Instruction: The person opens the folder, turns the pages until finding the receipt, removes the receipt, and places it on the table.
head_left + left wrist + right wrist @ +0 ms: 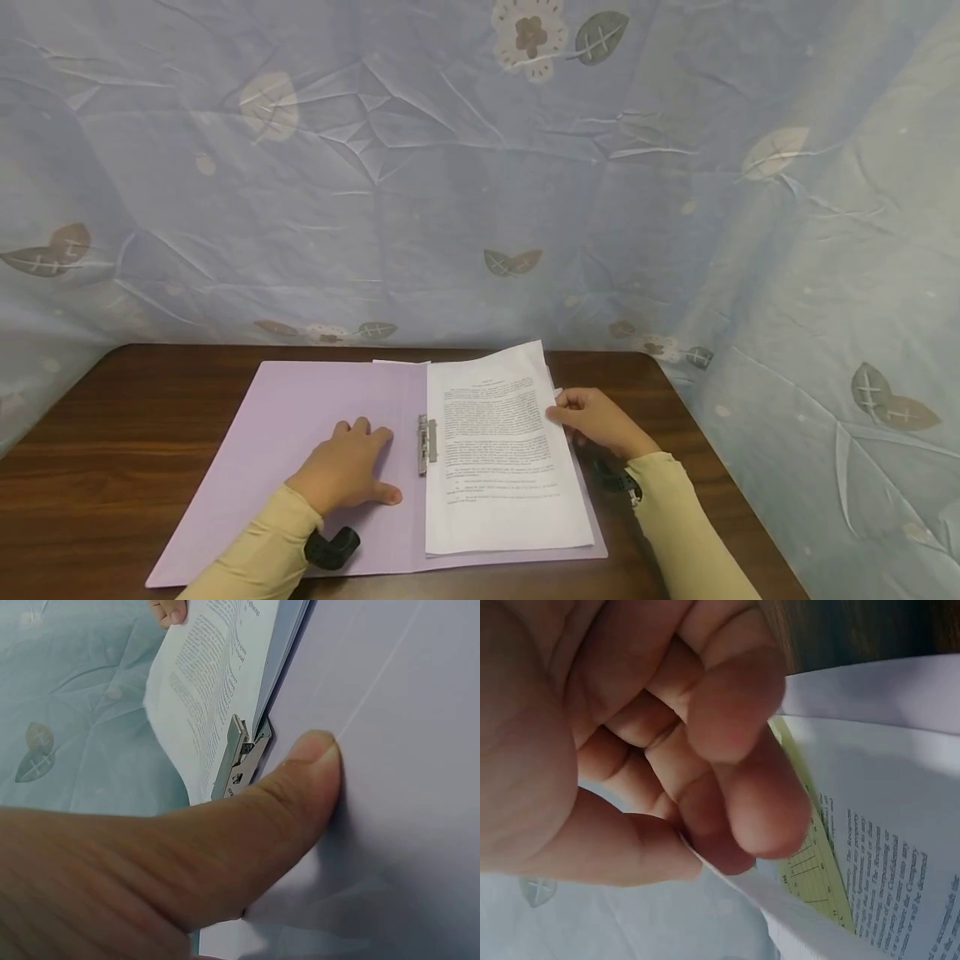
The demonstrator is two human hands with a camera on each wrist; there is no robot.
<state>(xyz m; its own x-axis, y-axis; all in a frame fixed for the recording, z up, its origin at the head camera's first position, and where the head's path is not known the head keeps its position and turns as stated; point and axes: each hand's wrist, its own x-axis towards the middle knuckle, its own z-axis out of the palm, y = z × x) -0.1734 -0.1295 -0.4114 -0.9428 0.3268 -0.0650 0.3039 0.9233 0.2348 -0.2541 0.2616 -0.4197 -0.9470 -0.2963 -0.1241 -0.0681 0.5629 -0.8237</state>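
Note:
A purple folder (300,408) lies spread on the table, with printed sheets (502,525) on its right half. Near the fold, a metal clip (423,450) sits at the sheets' left edge. My left hand (341,468) rests on the left cover, its fingers spread and its thumb close to the clip. At the right edge of the sheets, my right hand (600,423) pinches paper between thumb and fingers, and the top right corner is raised. Below the lifted paper, the right wrist view shows a yellow printed sheet (821,881) and another printed page (877,817).
The dark wooden table (67,450) extends on both sides of the folder. Behind it and to the right hangs a pale blue cloth (435,208) with leaf patterns. Black bands (332,548) are on both wrists.

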